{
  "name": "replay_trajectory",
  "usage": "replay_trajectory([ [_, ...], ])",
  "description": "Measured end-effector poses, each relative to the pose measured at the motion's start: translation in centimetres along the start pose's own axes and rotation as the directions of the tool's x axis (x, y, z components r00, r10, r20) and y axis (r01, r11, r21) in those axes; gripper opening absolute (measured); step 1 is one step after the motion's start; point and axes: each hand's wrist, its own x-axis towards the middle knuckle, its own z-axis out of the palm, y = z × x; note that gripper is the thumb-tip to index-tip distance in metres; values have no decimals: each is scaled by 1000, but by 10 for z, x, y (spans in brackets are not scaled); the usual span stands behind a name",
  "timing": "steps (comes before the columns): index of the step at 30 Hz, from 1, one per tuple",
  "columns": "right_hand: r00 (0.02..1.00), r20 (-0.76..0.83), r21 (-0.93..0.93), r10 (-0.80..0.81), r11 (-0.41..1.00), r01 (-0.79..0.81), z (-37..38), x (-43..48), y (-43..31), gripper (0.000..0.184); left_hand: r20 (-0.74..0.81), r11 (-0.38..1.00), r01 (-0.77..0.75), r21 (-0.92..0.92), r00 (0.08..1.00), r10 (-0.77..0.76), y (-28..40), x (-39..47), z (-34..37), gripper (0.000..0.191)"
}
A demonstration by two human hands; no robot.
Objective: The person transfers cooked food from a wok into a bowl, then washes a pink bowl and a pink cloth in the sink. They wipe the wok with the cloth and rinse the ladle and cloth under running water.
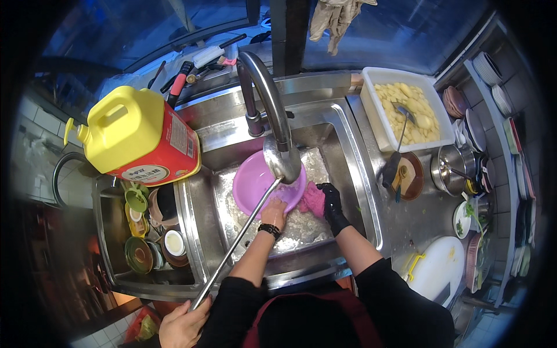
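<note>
A purple plastic basin [250,187] sits in the steel sink under the curved faucet [265,91]. My left hand [274,213], bare with a dark bracelet at the wrist, grips the near rim of the basin. In a black glove, my right hand [333,206] holds a pink cloth [314,201] just right of the basin. Another person's hand [185,324] at the lower left holds a long-handled metal ladle [239,237]; its bowl is under the faucet spout, over the basin. Water and foam cover part of the sink floor.
A large yellow jug [126,122] stands left of the faucet. Stacked dishes [139,254] fill the left basin. On the right counter are a white tub of peeled potatoes [374,104], a brown bowl [417,178], steel pots [448,172] and a white cutting board [439,265].
</note>
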Motion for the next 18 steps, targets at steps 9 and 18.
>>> replay_trajectory([
  [9,984,84,-584,-154,793,174,69,10,0,23,585,-493,360,-792,676,-447,-2,6,29,58],
  [18,799,429,-892,-422,-57,449,123,16,25,29,60,-890,142,-434,990,128,22,44,-4,27],
])
